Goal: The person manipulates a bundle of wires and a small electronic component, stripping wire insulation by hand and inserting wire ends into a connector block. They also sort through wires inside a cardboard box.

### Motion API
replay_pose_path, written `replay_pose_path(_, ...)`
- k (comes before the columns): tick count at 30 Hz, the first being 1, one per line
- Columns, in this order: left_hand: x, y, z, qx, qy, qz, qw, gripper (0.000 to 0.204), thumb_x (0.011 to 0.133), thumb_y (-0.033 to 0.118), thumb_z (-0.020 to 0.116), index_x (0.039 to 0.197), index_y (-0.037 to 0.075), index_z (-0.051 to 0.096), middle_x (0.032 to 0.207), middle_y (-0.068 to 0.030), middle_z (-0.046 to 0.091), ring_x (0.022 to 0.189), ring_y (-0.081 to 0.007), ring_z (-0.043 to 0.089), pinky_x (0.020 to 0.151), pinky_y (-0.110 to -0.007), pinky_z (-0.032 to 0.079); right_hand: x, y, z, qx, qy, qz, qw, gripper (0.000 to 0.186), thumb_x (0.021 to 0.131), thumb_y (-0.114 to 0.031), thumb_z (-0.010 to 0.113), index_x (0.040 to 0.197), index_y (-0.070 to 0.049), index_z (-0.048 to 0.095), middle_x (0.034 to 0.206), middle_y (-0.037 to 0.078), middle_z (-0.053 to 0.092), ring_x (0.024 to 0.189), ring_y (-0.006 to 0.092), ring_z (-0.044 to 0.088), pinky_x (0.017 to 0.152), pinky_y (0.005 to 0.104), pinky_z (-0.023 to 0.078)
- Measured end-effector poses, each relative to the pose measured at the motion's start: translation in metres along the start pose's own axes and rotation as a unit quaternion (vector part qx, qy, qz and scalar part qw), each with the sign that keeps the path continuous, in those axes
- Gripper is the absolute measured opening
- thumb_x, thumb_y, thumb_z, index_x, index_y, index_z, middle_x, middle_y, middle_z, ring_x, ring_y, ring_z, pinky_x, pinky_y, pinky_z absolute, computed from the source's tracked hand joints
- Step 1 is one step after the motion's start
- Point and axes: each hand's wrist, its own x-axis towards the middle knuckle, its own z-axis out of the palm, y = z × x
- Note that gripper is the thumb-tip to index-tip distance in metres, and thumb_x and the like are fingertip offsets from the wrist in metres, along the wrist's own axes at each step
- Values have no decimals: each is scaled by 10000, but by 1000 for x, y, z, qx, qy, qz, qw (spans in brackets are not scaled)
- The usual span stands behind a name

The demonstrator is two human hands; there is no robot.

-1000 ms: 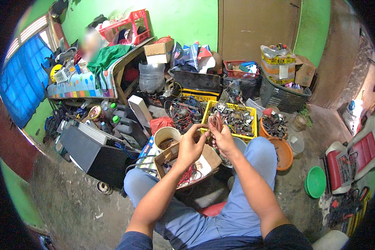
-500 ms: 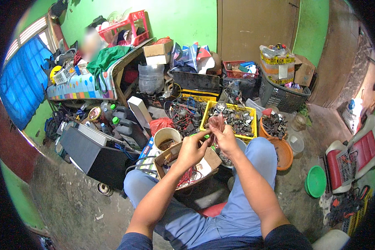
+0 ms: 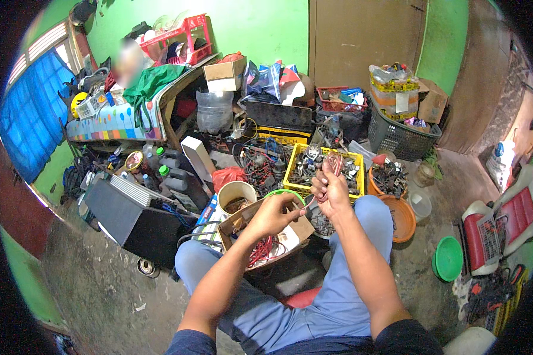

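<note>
My right hand is raised in front of the yellow crate, its fingers closed around a looped reddish-brown cable. Loops of the cable stick up above the fist. Lower and to the left, my left hand pinches what looks like the same cable's free end near its fingertips. It hovers over an open cardboard box between my knees, which holds red wires and small parts. Just under my right hand, a round tub of small dark parts is partly hidden.
Small dark parts fill the yellow crate. A white bucket stands left of it, and tangled cables lie behind. Orange basins are by my right knee, a green bowl farther right. A black cabinet lies at left.
My right hand has moved slightly right and turned upright, with the cable loops now showing above it. My left hand has separated from it a little, with cable between them.
</note>
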Motion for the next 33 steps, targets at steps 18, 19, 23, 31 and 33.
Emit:
replay_pose_path(18, -6, -1, -54, 60, 251, 62, 964, 141, 790, 91, 790, 908, 30, 743, 822, -73, 729, 764, -135, 674, 714, -286, 516, -16, 22, 15, -399, -165, 145, 890, 253, 949, -167, 634, 1182, -70, 611, 823, -61, 557, 625, 44, 429, 519, 249, 386)
replay_pose_path(19, -5, -2, -54, 42, 256, 60, 964, 143, 792, 93, 791, 910, 28, 742, 823, -72, 729, 767, -130, 671, 713, -285, 515, -14, 25, 13, -385, -187, 150, 891, 262, 948, -160, 633, 1191, -68, 608, 845, -57, 566, 652, 50, 444, 559, 249, 412)
replay_pose_path(23, -3, -8, -53, 7, 254, 47, 966, 149, 797, 94, 787, 919, 21, 741, 827, -67, 732, 771, -113, 662, 713, -282, 513, -16, 29, 18, -410, -234, 143, 870, 366, 926, -53, 634, 1277, -3, 543, 1164, 46, 629, 1114, 107, 560, 967, 276, 452)
replay_pose_path(31, -2, -7, -47, 12, 252, 66, 965, 153, 800, 96, 782, 931, 25, 746, 827, -71, 734, 755, -118, 665, 711, -284, 511, -12, 40, 5, -400, -277, 134, 863, 343, 934, 21, 617, 1266, 22, 531, 1227, 76, 623, 1157, 142, 586, 1057, 320, 483)
replay_pose_path(33, -1, -9, -45, 14, 256, 86, 963, 155, 800, 101, 783, 931, 26, 747, 826, -73, 734, 756, -123, 667, 716, -287, 511, -12, 40, 9, -407, -285, 131, 858, 310, 931, 19, 622, 1232, 26, 550, 1195, 74, 635, 1138, 144, 601, 1042, 318, 490)
